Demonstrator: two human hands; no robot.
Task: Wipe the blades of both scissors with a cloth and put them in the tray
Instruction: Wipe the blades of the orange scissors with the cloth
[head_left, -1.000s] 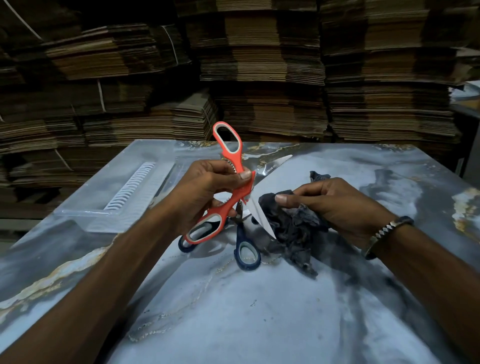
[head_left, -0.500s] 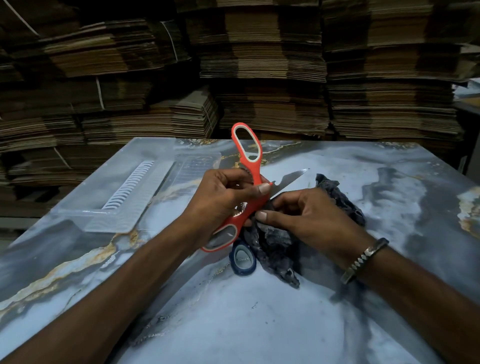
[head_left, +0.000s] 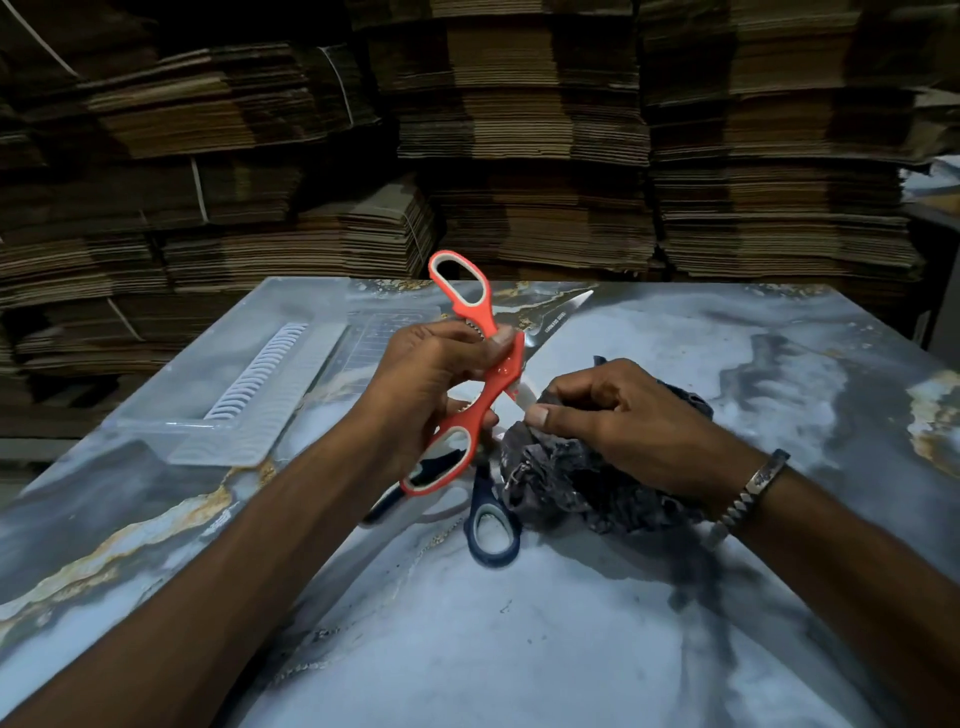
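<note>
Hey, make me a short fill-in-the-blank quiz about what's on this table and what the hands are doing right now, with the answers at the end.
1. The left hand grips the ______ scissors, held open above the table.
2. The right hand holds the dark ______ against the lower blade.
3. The blue scissors lie on the table, not yet in the clear ______.
4. A metal ______ sits on the right wrist.

Answers: orange; cloth; tray; bracelet

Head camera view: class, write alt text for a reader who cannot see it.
The left hand holds open orange scissors above a marbled table while the right hand pinches a dark cloth against one blade. Blue scissors lie beneath; a clear tray sits left.
</note>
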